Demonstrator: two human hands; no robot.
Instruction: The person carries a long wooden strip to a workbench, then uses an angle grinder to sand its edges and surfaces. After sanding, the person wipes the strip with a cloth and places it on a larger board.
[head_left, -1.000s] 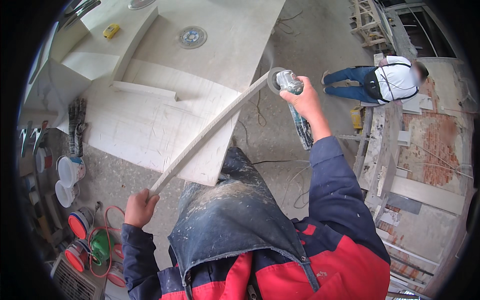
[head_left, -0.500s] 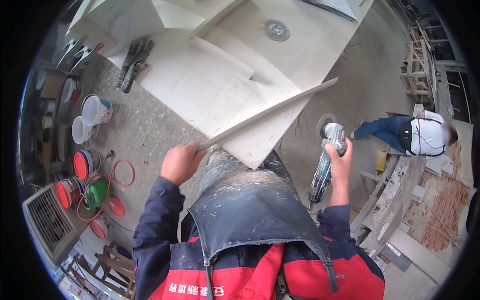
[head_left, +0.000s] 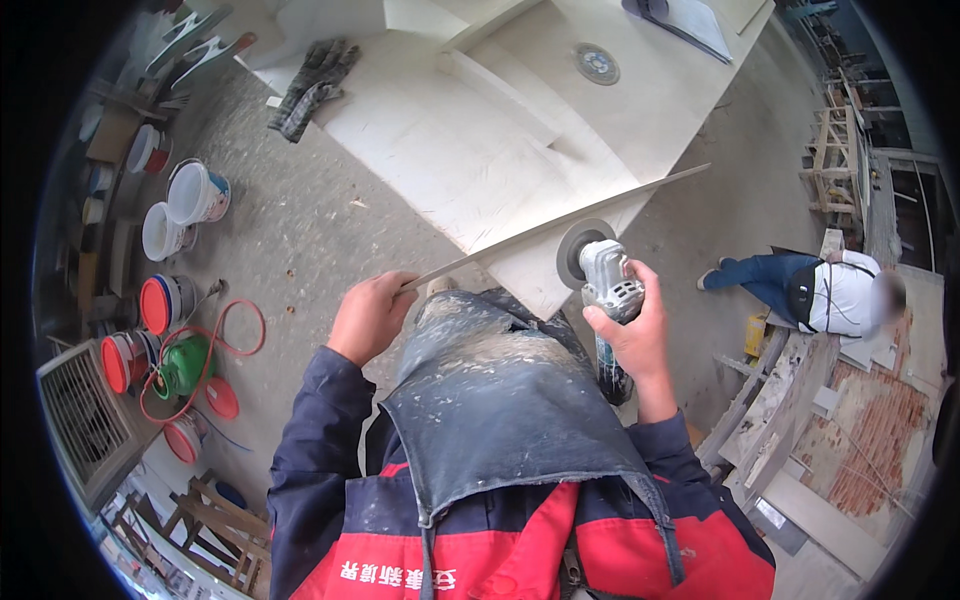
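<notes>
Two hands busy | left hand (head_left: 372, 318) grips stone strip (head_left: 560, 226) | right hand (head_left: 632, 335) clasps angle grinder (head_left: 600, 275), body half hidden

stone workshop | pale cut slabs (head_left: 470, 150) | angle grinder (head_left: 603, 290) | paint buckets (head_left: 195, 192) | dusty concrete floor (head_left: 300, 250)

Pale stone strip (head_left: 560, 225) (long, thin) slants beside grey grinder (head_left: 605, 285).

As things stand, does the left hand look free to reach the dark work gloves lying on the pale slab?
Probably not: the left hand grips the long pale strip, and the dark work gloves lie well beyond it across the pale slab.
</notes>
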